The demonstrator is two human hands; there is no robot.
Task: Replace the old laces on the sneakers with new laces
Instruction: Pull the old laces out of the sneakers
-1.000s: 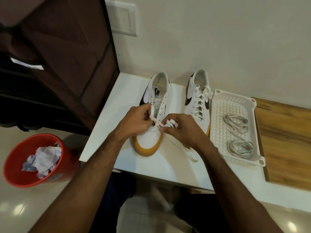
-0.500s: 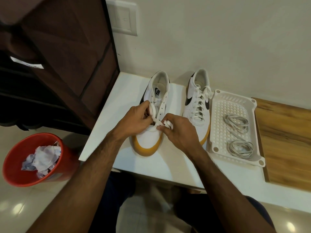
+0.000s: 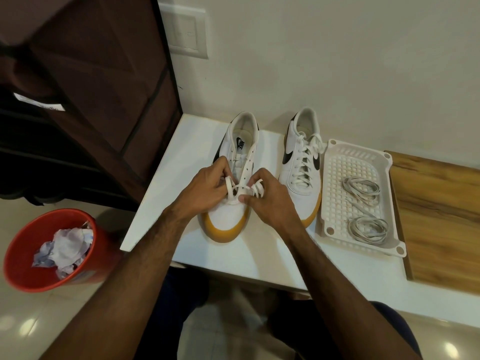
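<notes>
Two white sneakers with gum soles stand on the white table (image 3: pixel 166 183), toes toward me. The left sneaker (image 3: pixel 228 216) has most eyelets bare; a white lace (image 3: pixel 240 188) runs only through its lowest holes. My left hand (image 3: pixel 205 189) pinches one end of that lace. My right hand (image 3: pixel 270 196) holds the other end, bunched in loops at its fingertips. The right sneaker (image 3: pixel 298 162) is fully laced and tied. Two coiled grey laces (image 3: pixel 363 203) lie in a white perforated tray (image 3: pixel 335 175) to the right.
A red bin (image 3: pixel 31 255) with crumpled paper stands on the floor at the left. A dark brown cabinet (image 3: pixel 104 74) rises behind the table's left edge. A wooden board (image 3: pixel 441 216) lies right of the tray. The wall is close behind the shoes.
My right hand has moved up and left with the lace, gathering the slack that trailed over the table's front. My left hand has stayed at the lower eyelets.
</notes>
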